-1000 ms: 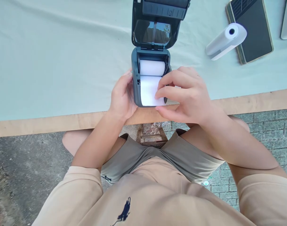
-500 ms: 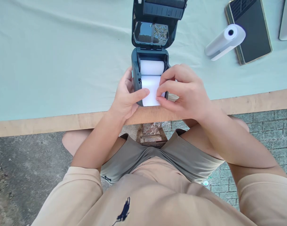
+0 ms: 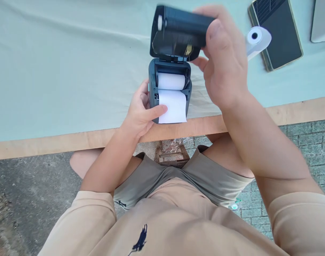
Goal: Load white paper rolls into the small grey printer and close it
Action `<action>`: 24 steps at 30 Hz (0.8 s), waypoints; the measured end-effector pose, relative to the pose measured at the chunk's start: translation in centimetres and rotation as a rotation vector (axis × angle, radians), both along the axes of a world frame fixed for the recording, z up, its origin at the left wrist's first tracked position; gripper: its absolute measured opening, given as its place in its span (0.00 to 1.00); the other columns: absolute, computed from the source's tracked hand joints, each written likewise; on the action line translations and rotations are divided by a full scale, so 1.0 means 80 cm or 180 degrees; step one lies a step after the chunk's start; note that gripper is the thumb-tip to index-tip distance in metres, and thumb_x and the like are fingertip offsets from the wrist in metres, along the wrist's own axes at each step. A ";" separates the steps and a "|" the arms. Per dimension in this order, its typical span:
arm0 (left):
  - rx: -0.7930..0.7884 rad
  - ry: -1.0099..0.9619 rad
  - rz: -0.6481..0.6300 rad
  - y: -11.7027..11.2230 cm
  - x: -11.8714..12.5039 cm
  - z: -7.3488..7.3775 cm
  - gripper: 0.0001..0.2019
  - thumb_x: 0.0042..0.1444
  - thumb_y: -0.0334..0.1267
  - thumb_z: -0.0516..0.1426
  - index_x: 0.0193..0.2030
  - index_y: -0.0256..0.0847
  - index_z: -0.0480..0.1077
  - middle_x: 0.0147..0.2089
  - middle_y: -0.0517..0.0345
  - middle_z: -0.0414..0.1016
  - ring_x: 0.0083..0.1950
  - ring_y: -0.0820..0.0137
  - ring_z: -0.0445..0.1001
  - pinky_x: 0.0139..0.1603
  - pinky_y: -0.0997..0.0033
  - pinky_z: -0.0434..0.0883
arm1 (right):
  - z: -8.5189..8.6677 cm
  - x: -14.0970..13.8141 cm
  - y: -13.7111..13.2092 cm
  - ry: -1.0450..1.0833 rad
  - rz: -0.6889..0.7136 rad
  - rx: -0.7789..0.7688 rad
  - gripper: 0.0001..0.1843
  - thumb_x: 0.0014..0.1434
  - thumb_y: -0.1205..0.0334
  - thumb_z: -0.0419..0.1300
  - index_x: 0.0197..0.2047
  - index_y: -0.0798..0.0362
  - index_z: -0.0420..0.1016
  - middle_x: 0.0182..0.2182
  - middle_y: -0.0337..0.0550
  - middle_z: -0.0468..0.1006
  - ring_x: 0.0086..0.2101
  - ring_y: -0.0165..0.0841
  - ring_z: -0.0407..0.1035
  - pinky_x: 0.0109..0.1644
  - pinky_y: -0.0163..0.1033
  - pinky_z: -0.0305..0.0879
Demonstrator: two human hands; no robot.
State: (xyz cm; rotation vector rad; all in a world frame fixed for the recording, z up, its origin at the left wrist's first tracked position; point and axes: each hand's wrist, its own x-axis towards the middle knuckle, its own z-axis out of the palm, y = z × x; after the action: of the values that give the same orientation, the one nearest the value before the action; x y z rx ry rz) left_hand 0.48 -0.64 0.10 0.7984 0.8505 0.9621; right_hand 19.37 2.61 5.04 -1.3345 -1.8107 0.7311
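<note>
A small dark label printer (image 3: 189, 93) rests near the table's front edge with its lid (image 3: 175, 39) raised. Inside lies a white paper roll (image 3: 171, 81), its loose end (image 3: 174, 106) pulled out flat over the front of the body. My left hand (image 3: 145, 110) wraps the printer's left side, and its thumb presses on the paper. At the upper right, my right hand (image 3: 225, 57) grips the right edge of the lid, thumb on top and other fingers behind it. That lid is slightly blurred and leans part way towards me.
To the right lies a phone (image 3: 282, 39) with a dark screen. A white roll (image 3: 254, 37) overlaps its left edge, partly behind my right hand. A pale device (image 3: 324, 23) is cut off at the right. A pale green cloth (image 3: 72, 71) covers the wood-edged table (image 3: 58, 140).
My right hand has let go of the paper and moved up to the lid, which has swung part way forward. My left hand still holds the printer with its thumb on the paper.
</note>
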 end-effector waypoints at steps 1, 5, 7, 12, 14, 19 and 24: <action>-0.0006 0.0002 0.0008 0.000 0.000 0.000 0.28 0.39 0.35 0.70 0.49 0.47 0.71 0.44 0.59 0.79 0.47 0.61 0.81 0.42 0.65 0.79 | -0.004 -0.002 -0.001 0.0178 0.0071 0.0059 0.17 0.70 0.55 0.36 0.46 0.46 0.64 0.42 0.43 0.70 0.47 0.33 0.68 0.50 0.40 0.70; -0.0003 -0.0085 -0.0019 -0.001 0.000 0.001 0.28 0.39 0.38 0.71 0.49 0.46 0.70 0.42 0.59 0.78 0.49 0.59 0.80 0.44 0.64 0.78 | -0.017 -0.003 -0.013 0.0651 0.0380 -0.0003 0.06 0.60 0.56 0.55 0.37 0.48 0.65 0.40 0.42 0.68 0.45 0.34 0.66 0.48 0.41 0.71; 0.0017 -0.0157 -0.0056 -0.001 0.000 0.001 0.28 0.40 0.39 0.71 0.49 0.45 0.70 0.42 0.58 0.78 0.48 0.60 0.80 0.44 0.64 0.78 | -0.020 0.000 -0.020 0.0745 0.0453 -0.0378 0.10 0.57 0.58 0.59 0.42 0.46 0.65 0.46 0.42 0.67 0.46 0.33 0.66 0.45 0.39 0.72; 0.0095 -0.0515 -0.0154 0.001 -0.002 -0.005 0.24 0.47 0.32 0.68 0.52 0.46 0.69 0.41 0.61 0.77 0.37 0.72 0.78 0.37 0.70 0.76 | -0.024 0.003 -0.029 0.1178 0.0480 -0.0854 0.23 0.56 0.60 0.62 0.53 0.47 0.61 0.55 0.44 0.65 0.49 0.30 0.65 0.44 0.34 0.73; 0.0297 -0.0652 -0.0185 0.002 -0.002 -0.009 0.23 0.47 0.35 0.68 0.51 0.45 0.70 0.41 0.60 0.78 0.38 0.70 0.79 0.36 0.69 0.77 | -0.026 0.002 -0.029 0.1291 0.0561 -0.1055 0.28 0.57 0.56 0.63 0.58 0.48 0.58 0.53 0.44 0.67 0.46 0.29 0.67 0.41 0.34 0.73; 0.0370 -0.0526 0.0062 0.001 0.002 -0.013 0.18 0.52 0.46 0.65 0.47 0.44 0.72 0.40 0.59 0.80 0.40 0.69 0.81 0.34 0.73 0.77 | -0.031 0.003 -0.030 0.1410 0.0721 -0.1300 0.37 0.52 0.45 0.68 0.59 0.42 0.56 0.47 0.41 0.70 0.42 0.31 0.70 0.44 0.37 0.74; 0.0382 -0.0427 0.0078 0.001 0.003 -0.013 0.17 0.52 0.49 0.64 0.45 0.42 0.74 0.37 0.59 0.79 0.41 0.67 0.82 0.33 0.74 0.77 | -0.035 0.002 -0.032 0.1343 0.0749 -0.1201 0.38 0.50 0.42 0.69 0.59 0.38 0.57 0.47 0.40 0.70 0.38 0.31 0.70 0.42 0.40 0.74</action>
State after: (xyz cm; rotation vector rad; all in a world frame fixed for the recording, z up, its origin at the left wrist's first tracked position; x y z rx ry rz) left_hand 0.74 -0.58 -0.90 0.8175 0.6929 1.0840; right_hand 19.56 0.04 2.21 -1.0907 -1.5445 1.4228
